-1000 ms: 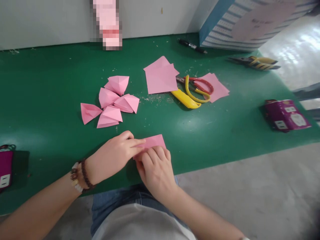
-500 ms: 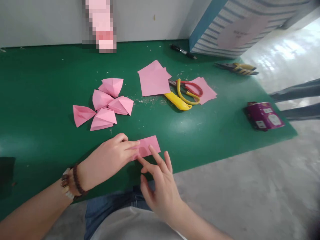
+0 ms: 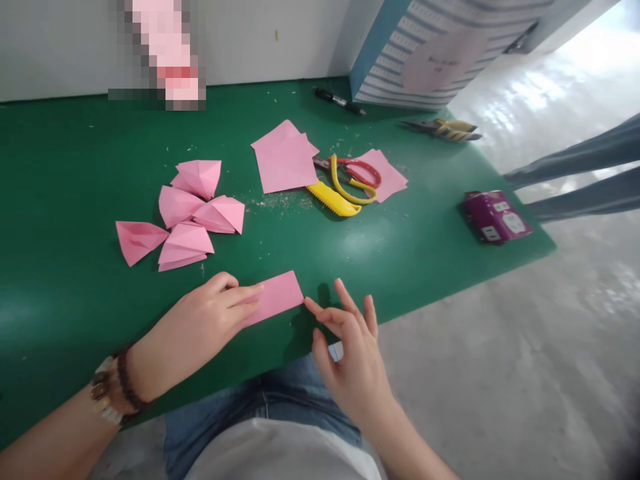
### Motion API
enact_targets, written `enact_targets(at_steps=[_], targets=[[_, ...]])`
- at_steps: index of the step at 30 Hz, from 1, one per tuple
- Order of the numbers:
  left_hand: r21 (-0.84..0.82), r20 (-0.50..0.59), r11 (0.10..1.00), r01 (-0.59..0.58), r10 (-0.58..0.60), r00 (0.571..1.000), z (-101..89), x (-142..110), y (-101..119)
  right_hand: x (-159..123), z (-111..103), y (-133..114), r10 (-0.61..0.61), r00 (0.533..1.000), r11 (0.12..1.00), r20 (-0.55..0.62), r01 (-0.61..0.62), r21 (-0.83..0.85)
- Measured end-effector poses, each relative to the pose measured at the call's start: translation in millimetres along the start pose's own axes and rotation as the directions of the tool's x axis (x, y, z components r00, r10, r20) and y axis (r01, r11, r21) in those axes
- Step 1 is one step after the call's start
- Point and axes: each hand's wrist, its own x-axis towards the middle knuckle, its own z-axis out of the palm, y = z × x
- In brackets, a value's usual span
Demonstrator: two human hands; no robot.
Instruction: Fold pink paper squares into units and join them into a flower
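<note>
A folded strip of pink paper [image 3: 280, 295] lies on the green tabletop near its front edge. My left hand [image 3: 205, 317] rests on the strip's left end, fingers stretched out and pressing it down; they hide that end. At the strip's lower right corner is the index fingertip of my right hand [image 3: 350, 347], whose other fingers are spread and hold nothing. Beyond my left hand sits a cluster of several folded pink paper pieces [image 3: 189, 241].
Flat pink sheets [image 3: 285, 163] lie farther back, partly over red-and-yellow-handled scissors [image 3: 350, 180] and a yellow cutter [image 3: 335, 200]. More pink sheets [image 3: 393, 177], a pen [image 3: 339, 100], pliers [image 3: 443, 129], a purple packet [image 3: 497, 217] and a striped box [image 3: 420, 53] stand rightward. A person's legs [image 3: 580, 160] show beyond.
My right hand has slid rightward along the strip's lower edge, from near my left fingertips to the right corner. My left hand stays on the paper. The whole view has shifted somewhat.
</note>
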Motion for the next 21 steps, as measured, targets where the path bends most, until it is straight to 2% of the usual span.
enact_targets(at_steps=[4, 9, 12, 14, 18, 21], targets=[[0.051, -0.035, 0.998, -0.034, 0.035, 0.999, 0.5, 1.7, 0.8, 11.8, -2.8, 12.0, 0.006, 0.998, 1.0, -0.065, -0.008, -0.025], [0.126, -0.076, 0.989, -0.077, 0.087, 0.993, 0.7, 4.1, 3.0, 40.8, 11.7, 13.0, -0.036, 0.995, 0.991, -0.098, 0.023, -0.13], [0.135, -0.085, 0.989, -0.063, 0.075, 0.994, -0.4, 3.7, 4.4, 50.2, 17.3, 9.5, -0.019, 0.995, 0.997, -0.099, 0.011, -0.076], [0.126, -0.117, 0.992, -0.004, 0.019, 0.993, -0.6, 2.8, 5.5, 50.2, 16.8, 6.8, -0.022, 0.991, 1.0, -0.13, 0.023, 0.011], [0.088, -0.232, 0.99, 0.107, -0.084, 0.969, 0.0, 2.1, 9.2, 38.9, 12.5, 0.9, -0.097, 0.965, 0.981, -0.243, 0.135, 0.143], [0.082, -0.297, 0.992, 0.096, -0.068, 0.952, -1.2, 2.4, 12.0, 27.4, 10.2, -1.3, -0.22, 0.937, 0.956, -0.271, 0.263, 0.134]])
